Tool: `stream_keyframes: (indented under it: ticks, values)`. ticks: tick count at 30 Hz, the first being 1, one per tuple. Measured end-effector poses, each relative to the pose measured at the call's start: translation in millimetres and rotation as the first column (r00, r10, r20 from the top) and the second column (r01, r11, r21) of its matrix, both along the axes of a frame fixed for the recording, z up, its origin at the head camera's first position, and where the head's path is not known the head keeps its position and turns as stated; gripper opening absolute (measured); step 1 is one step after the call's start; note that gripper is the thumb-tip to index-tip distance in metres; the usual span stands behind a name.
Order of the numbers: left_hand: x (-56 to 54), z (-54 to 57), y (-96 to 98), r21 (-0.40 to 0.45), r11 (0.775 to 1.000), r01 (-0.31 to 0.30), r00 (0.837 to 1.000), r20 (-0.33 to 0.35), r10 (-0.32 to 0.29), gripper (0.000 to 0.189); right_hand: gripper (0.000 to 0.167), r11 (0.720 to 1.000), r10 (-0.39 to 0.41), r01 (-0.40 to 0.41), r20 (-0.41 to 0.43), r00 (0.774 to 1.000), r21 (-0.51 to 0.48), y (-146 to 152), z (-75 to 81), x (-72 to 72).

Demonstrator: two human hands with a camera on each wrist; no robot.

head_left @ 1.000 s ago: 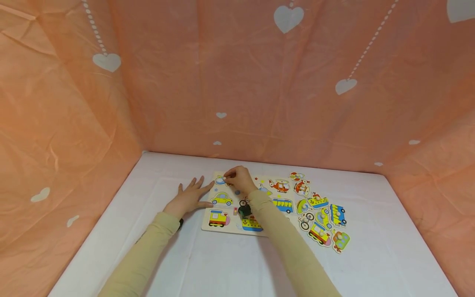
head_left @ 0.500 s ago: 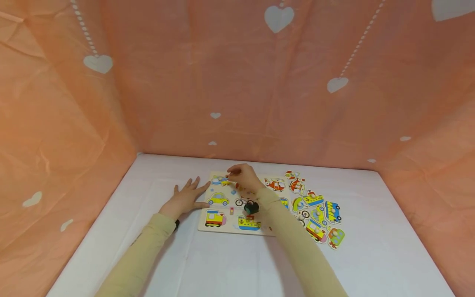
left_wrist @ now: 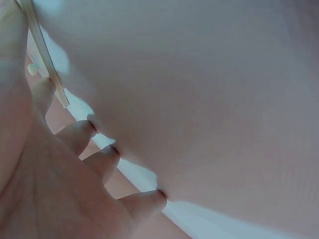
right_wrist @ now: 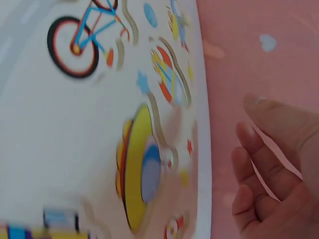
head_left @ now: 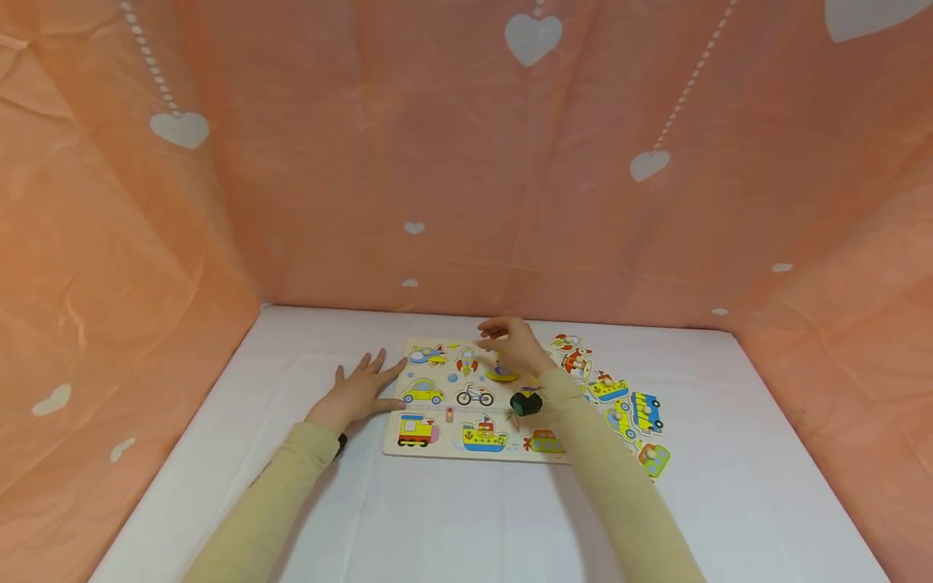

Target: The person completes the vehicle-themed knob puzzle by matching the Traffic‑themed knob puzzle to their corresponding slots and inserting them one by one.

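Note:
A wooden puzzle board [head_left: 437, 456] printed with vehicles lies on the white table. At its top left corner sits the airplane piece [head_left: 428, 355]; a small knob [left_wrist: 32, 68] stands up from the board in the left wrist view. My left hand [head_left: 353, 397] rests flat with fingers spread, thumb and index finger at the board's left edge. Over the upper part of the board hovers my right hand [head_left: 513, 344], near the printed flying saucer [right_wrist: 137, 172]. Its fingers [right_wrist: 259, 159] are loosely bent, the thumb stands apart, and nothing is between them.
Several loose knobbed pieces lie right of the board, among them a bus [head_left: 646, 413], a ship [head_left: 607, 387], a helicopter [head_left: 577, 363], a rocket [head_left: 566, 342], a car [head_left: 621, 421] and a submarine [head_left: 653, 458]. My right forearm hides others. A pink curtain [head_left: 452, 162] hangs behind the table.
My right hand has let go of the airplane piece at the board's top left and moved right over the board. The left hand stays at the edge. The head view has shifted slightly.

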State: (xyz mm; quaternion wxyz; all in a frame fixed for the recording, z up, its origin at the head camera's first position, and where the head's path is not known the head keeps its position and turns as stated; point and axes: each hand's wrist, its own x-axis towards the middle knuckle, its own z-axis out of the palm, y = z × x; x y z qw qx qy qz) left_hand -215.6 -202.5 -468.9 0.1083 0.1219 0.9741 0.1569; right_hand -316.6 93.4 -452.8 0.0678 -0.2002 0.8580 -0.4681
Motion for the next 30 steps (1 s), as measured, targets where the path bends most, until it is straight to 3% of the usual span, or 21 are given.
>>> stream_keyframes:
  ticks: [8,20,30]
  values:
    - [1.9,2.4,-4.7,0.003,1.000,-0.012,1.000,-0.001,0.012,0.086,0.033,0.999,0.012,-0.014,-0.082,0.997,-0.032,26.9,-0.5,-7.1]
    - [2.1,-0.4,-9.6,0.019,1.000,-0.007,1.000,-0.006,0.007,0.088,0.039,0.989,-0.144,0.143,-0.046,0.988,-0.027,80.3,1.8,-9.9]
    - [1.5,0.3,-9.4,0.014,1.000,-0.019,1.000,0.008,0.019,0.087,0.035,0.981,-0.194,0.192,-0.046,0.980,-0.037,108.6,-5.8,-15.0]
